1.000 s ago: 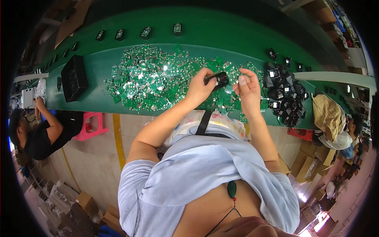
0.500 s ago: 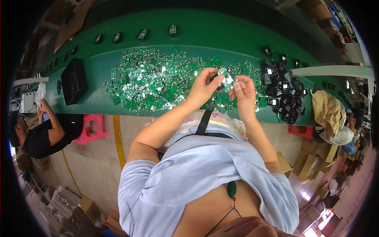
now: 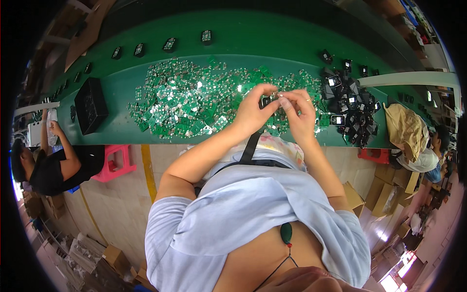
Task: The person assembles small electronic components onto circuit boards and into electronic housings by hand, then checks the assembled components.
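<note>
The head view looks down at a person's two bare hands over a long, smooth green tabletop [image 3: 119, 104]. The left hand [image 3: 251, 113] is bent round a small black plastic case [image 3: 265, 101], and its fingers are grasping it. The case is up in front of the person, over the right part of a big, flat, messy pile of shiny green circuit boards [image 3: 182, 104]. Most of the case is hidden by the hands. The right hand [image 3: 301, 117] is just beside the left one. Its thumb and first fingers are bent in close to the case, but I cannot tell if they are grasping it or some little part.

To the right of the right hand is a heap of small black plastic cases with pale shiny squares [image 3: 352, 109]. Far to the left is a big black open box [image 3: 100, 97]. On the darker green strip [image 3: 258, 36] at the back, a row of black cases with green boards showing [image 3: 169, 45] goes off to the left, each one apart from the next. By the left end, another person in a black top [image 3: 65, 168] sits near a bright pink plastic stool [image 3: 116, 165].
</note>
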